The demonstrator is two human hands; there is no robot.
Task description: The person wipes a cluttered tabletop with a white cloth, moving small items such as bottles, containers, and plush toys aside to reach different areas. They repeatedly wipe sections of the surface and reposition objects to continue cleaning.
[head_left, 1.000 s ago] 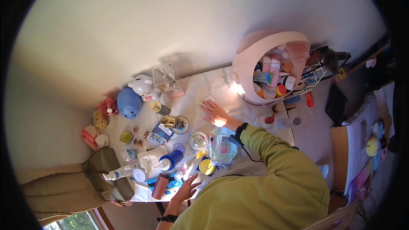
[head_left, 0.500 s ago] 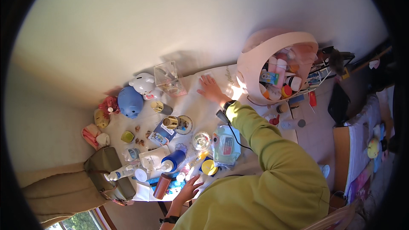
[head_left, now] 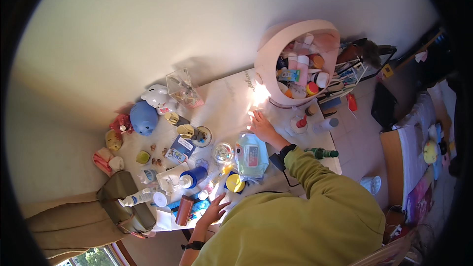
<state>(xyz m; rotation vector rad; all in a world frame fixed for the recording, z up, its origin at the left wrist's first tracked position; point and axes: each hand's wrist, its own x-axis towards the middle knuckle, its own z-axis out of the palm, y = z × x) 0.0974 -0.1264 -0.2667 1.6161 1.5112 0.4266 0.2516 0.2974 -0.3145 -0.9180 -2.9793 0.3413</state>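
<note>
My right hand [head_left: 262,127] presses down on the white-covered table [head_left: 224,91], just below a bright sunlit patch. Something thin and white, seemingly a wipe, shows by its fingertips; the hand hides most of it. Beside that hand lies a pale teal pack of wipes [head_left: 252,156]. My left hand [head_left: 214,210] is held open at the near table edge, fingers apart and holding nothing. Nearest to it are a brown case [head_left: 184,210], a blue patterned pouch [head_left: 201,208] and a round yellow lid [head_left: 235,183].
A pink domed organizer [head_left: 270,59] full of cosmetics stands against the wall. A clear box [head_left: 183,88], a blue piggy bank [head_left: 144,118] and a white figurine [head_left: 158,98] line the back. Bottles, including a blue one [head_left: 194,177] and a green one [head_left: 322,153], stand about.
My right hand has moved from the back of the table toward me and rightward, past the organizer's front. The view has shifted somewhat; the green bottle now shows. My left hand stays by the near edge.
</note>
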